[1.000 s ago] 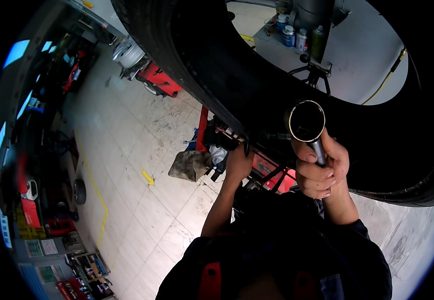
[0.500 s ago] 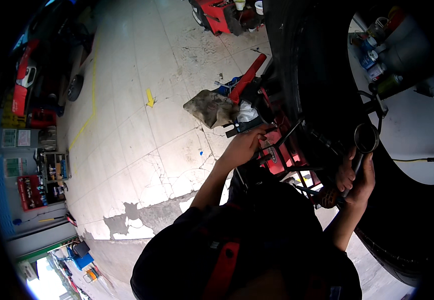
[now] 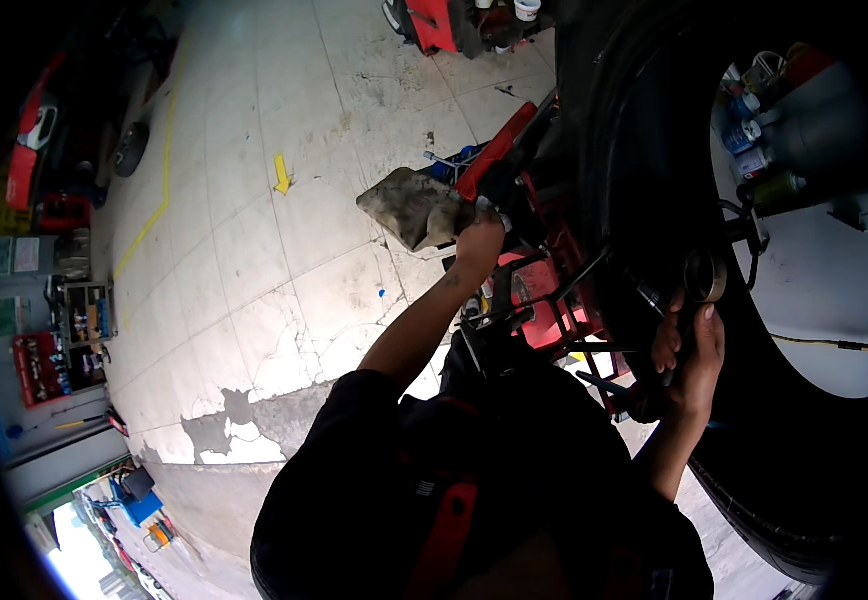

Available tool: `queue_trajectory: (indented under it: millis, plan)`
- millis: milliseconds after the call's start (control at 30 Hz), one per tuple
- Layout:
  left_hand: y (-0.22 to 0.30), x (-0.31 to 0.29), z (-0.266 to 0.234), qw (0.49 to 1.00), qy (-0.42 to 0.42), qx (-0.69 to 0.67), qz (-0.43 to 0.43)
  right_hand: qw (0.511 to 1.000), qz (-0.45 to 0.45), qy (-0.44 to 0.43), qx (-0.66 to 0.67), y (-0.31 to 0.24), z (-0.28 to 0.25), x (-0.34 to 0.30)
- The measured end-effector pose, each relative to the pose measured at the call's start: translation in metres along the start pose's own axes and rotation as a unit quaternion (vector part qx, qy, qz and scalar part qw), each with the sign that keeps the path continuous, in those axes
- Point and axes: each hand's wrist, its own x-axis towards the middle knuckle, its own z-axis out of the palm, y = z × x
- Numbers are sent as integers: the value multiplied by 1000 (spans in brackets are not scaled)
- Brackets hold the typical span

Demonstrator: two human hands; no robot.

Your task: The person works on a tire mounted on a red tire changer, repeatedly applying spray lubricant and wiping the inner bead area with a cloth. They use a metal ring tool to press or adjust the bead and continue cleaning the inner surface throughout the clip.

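My left hand reaches down to a tool cart beside the tire, its fingers curled at a piece of crumpled white material that it mostly covers. A stained, dirty rag or pouch hangs over the cart edge just left of that hand. My right hand is closed around the dark handle of a tool with a round, ring-rimmed head, held upright in front of the tire. The tool's exact kind is unclear. The large black tire stands upright on my right, its inner side in deep shadow.
The red tool cart has black bars and a red handle-like bar. Through the tire's opening show several cans and a black-and-yellow hose. Another red machine stands farther off. Shelves and a red tool case line the left side.
My left hand has moved up and left along the cart, onto the white material. The right hand still grips the round-headed tool. The whole view has shifted slightly.
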Motion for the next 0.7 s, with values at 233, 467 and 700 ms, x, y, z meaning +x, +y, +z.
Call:
queue_trajectory:
  millis: [233, 467, 700]
  plan:
    - [-22, 3, 32, 995, 25, -86, -31, 999, -25, 19, -23, -2, -10, -3]
    - [-1, -55, -134, 899, -2, -424, -106, 991, 40, -64, 113, -4, -14, -7]
    - [140, -95, -214, 708, 180, -680, 56, 850, 213, -346, 335, 22, 1, 4]
